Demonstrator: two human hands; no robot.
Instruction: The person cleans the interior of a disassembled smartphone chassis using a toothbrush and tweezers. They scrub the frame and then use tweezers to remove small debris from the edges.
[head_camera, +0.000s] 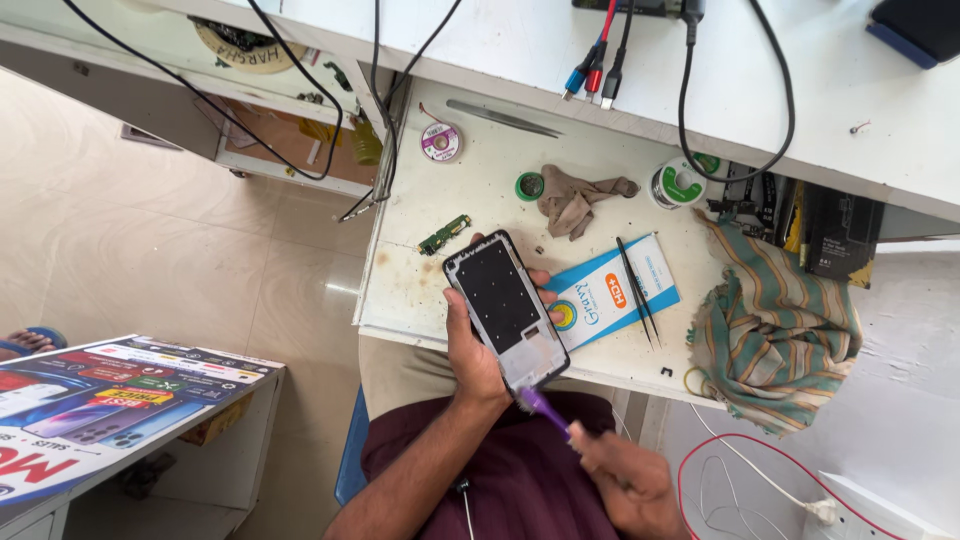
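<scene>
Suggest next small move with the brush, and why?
Probably sweep the purple brush up along the phone frame: the right hand has its bristles only at the bottom edge, and the left hand holds the frame tilted over the bench.

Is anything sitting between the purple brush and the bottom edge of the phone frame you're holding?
Nothing visible does. The left hand holds the phone frame tilted above the table edge, and the purple brush in the right hand already has its bristles at the frame's lower corner.
</scene>
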